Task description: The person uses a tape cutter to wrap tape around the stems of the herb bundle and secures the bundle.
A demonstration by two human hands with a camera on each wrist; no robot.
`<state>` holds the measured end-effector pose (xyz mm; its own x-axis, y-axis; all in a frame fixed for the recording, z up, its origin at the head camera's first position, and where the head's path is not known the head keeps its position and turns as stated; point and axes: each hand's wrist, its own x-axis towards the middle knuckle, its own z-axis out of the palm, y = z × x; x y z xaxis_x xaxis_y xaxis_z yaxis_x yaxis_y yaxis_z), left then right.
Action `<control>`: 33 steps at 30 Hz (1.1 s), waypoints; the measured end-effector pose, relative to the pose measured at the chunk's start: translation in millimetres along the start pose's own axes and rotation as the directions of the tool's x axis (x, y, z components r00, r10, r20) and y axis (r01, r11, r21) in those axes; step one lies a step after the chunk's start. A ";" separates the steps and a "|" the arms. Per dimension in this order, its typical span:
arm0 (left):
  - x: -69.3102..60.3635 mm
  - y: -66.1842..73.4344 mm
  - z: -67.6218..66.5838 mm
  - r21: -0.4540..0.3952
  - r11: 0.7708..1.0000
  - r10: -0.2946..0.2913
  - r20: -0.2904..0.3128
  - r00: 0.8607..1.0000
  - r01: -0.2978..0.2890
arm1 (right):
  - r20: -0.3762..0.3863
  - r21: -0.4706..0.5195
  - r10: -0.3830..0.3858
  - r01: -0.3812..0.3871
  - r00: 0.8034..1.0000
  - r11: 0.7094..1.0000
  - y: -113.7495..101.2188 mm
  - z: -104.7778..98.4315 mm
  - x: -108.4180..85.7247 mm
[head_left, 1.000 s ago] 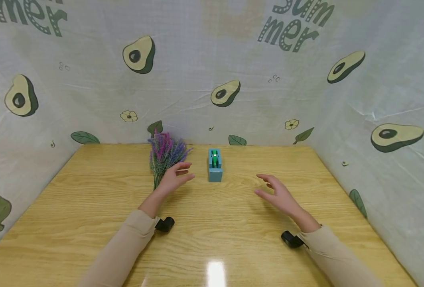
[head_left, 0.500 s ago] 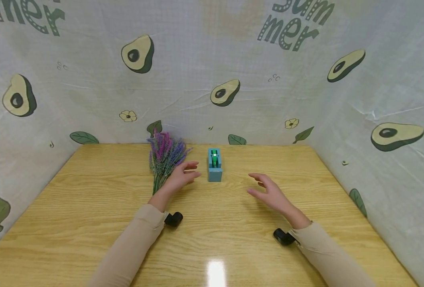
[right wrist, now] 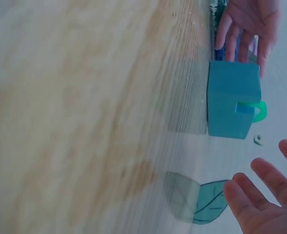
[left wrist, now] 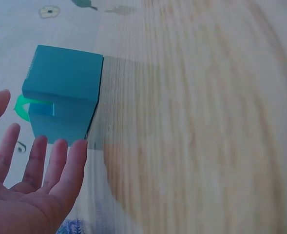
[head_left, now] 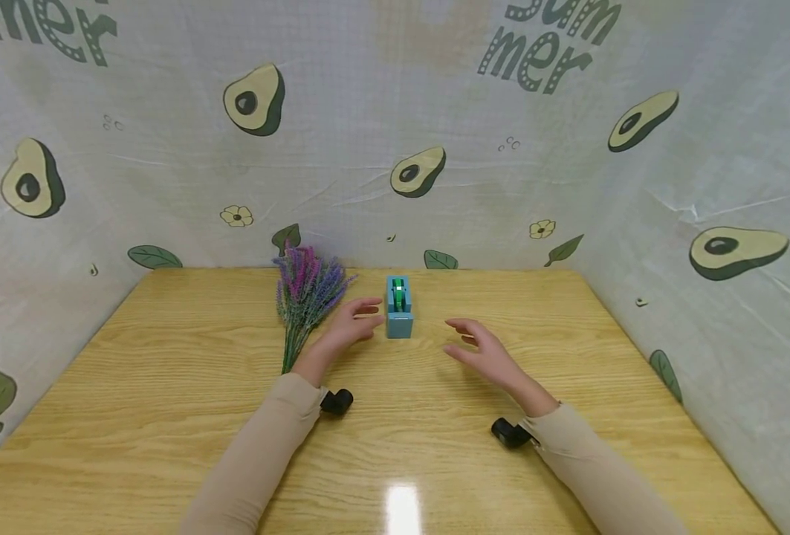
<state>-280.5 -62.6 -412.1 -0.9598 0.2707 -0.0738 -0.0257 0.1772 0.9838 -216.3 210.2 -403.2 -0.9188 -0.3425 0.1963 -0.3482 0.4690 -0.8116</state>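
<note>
A blue tape dispenser (head_left: 399,325) with a green tape roll (head_left: 398,291) stands toward the back of the table. My left hand (head_left: 348,331) is just left of it, fingers spread and loosely bent, holding nothing; whether the fingertips touch it I cannot tell. In the left wrist view the fingers (left wrist: 55,163) lie close to the side of the dispenser (left wrist: 65,73). My right hand (head_left: 484,355) hovers to its right with a gap between, fingers relaxed. The right wrist view shows the dispenser (right wrist: 233,97) between both hands, my right hand (right wrist: 267,197) apart from it.
A bunch of purple and pink flowers (head_left: 306,290) lies at the back left, its stems beside my left forearm. A patterned cloth (head_left: 341,111) hangs behind and along both sides of the wooden table (head_left: 134,386).
Both hands have moved inward toward the dispenser, the left one rightward and the right one leftward. Dispenser and flowers have stayed in place on the table.
</note>
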 end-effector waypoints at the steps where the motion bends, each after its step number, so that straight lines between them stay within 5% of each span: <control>1: 0.7 0.1 1.0 -0.003 1.000 0.004 0.002 1.000 -0.004 | 0.000 -0.002 -0.006 0.006 1.000 1.000 -0.2 1.4 1.7; 12: 8.8 1.0 8.9 -0.035 0.999 0.011 0.022 1.000 -0.010 | 0.030 0.117 -0.006 0.003 1.000 0.993 -34.0 10.7 13.4; 19: 14.9 1.5 10.3 -0.074 0.997 -0.012 0.055 0.998 0.016 | 0.019 0.094 -0.008 0.006 1.000 0.996 -8.9 22.0 31.4; 33: 19.8 -4.4 9.6 -0.114 0.993 0.000 0.075 0.997 0.009 | -0.034 0.136 0.125 -0.119 0.992 0.984 -15.0 35.3 61.0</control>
<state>-296.6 -48.9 -419.4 -0.9362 0.3408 -0.0858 -0.0655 0.0707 0.9953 -260.5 153.6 -398.5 -0.9607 -0.2539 0.1120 -0.2079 0.3911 -0.8966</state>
